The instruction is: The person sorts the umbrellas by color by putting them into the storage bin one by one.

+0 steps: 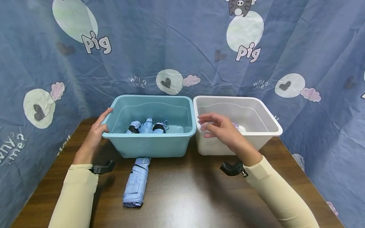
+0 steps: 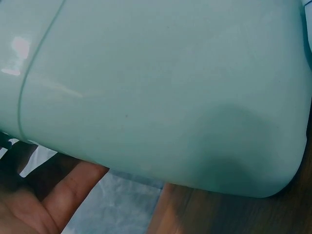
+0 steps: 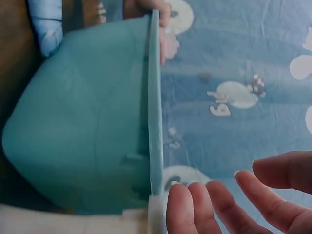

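My left hand [image 1: 95,133] holds the left rim of a teal bin [image 1: 151,146], thumb over the edge and index finger stretched along it. The left wrist view shows the hand [image 2: 53,200] against the bin's wall. Inside lie several light blue rolled bundles [image 1: 146,126], two with black bands, resembling folded umbrellas. A similar light blue folded umbrella [image 1: 136,183] lies on the table before the bin. My right hand [image 1: 220,129] hovers over the left front of a white bin [image 1: 265,115], fingers loosely bent and holding nothing. It partly hides purple and white items [image 1: 239,126] inside.
Both bins stand side by side on a brown wooden table [image 1: 176,186]. Behind and around them hangs a blue printed cloth [image 1: 171,41]. A black wrist mount [image 1: 104,167] sits on the left wrist and another mount [image 1: 233,169] on the right.
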`<state>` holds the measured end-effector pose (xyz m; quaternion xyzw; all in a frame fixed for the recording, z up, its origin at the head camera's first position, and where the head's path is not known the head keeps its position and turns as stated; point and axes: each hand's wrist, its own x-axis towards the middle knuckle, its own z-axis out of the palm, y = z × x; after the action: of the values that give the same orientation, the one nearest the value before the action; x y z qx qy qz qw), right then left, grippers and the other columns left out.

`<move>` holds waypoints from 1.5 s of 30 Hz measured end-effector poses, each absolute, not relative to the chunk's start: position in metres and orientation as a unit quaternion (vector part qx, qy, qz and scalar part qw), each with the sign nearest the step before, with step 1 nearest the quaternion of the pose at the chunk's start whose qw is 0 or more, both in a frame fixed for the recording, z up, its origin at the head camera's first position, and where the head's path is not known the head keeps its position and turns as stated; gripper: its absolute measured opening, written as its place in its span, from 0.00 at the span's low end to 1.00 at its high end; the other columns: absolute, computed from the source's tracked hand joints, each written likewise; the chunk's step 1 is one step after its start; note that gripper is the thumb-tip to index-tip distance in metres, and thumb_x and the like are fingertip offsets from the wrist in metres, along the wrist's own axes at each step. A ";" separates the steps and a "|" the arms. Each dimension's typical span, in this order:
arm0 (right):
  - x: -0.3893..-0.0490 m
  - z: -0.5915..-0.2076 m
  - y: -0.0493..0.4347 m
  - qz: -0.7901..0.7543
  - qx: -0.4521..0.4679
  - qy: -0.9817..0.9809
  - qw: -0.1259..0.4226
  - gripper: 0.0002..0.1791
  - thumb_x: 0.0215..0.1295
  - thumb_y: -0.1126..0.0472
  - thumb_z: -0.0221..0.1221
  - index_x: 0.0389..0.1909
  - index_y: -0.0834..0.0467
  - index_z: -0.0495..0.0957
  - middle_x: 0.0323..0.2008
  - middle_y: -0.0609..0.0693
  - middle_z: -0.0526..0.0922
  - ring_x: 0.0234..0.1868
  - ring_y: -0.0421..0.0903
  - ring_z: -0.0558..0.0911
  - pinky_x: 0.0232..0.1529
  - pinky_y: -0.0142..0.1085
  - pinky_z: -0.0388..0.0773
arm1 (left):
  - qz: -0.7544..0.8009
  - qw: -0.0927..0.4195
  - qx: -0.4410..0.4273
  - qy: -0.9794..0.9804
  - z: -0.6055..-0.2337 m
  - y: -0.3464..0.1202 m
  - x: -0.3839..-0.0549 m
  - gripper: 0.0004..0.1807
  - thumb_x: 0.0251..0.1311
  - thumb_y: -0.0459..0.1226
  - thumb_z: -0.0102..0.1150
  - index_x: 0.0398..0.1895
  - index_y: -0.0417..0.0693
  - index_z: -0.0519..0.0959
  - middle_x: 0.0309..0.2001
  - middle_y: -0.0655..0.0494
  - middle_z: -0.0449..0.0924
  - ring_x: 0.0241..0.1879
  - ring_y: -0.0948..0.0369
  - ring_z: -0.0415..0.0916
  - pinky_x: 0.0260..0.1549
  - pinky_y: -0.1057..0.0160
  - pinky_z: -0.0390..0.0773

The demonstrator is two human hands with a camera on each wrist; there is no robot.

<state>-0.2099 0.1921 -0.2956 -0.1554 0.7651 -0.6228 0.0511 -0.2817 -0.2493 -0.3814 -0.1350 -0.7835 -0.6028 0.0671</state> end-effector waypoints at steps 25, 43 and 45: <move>-0.179 -0.344 0.129 -0.607 -0.213 0.747 0.165 0.19 0.68 0.65 0.53 0.59 0.62 0.73 0.52 0.60 0.78 0.45 0.50 0.82 0.41 0.46 0.80 | -0.607 0.066 -0.139 -0.779 -0.380 -0.247 -0.281 0.45 0.49 0.24 0.33 0.77 0.54 0.51 0.77 0.51 0.39 0.72 0.43 0.40 0.61 0.45 0.46; -0.169 -0.393 0.076 -0.627 -0.179 0.730 0.206 0.16 0.65 0.66 0.56 0.53 0.57 0.78 0.45 0.54 0.80 0.39 0.45 0.82 0.36 0.44 0.81 | -0.608 0.066 -0.134 -0.780 -0.380 -0.248 -0.280 0.45 0.48 0.24 0.33 0.76 0.53 0.51 0.77 0.49 0.39 0.72 0.43 0.40 0.61 0.40 0.44; -0.168 -0.397 0.072 -0.628 -0.177 0.730 0.207 0.16 0.65 0.66 0.57 0.53 0.57 0.78 0.44 0.54 0.80 0.39 0.46 0.82 0.36 0.45 0.81 | -0.610 0.066 -0.136 -0.778 -0.379 -0.247 -0.280 0.45 0.48 0.24 0.33 0.76 0.53 0.51 0.77 0.49 0.39 0.71 0.43 0.40 0.61 0.40 0.44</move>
<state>-0.1678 0.0717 -0.3971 -0.1766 0.7295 -0.6275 0.2069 -0.2796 -0.2473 -0.3789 -0.1363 -0.7781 -0.6096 0.0659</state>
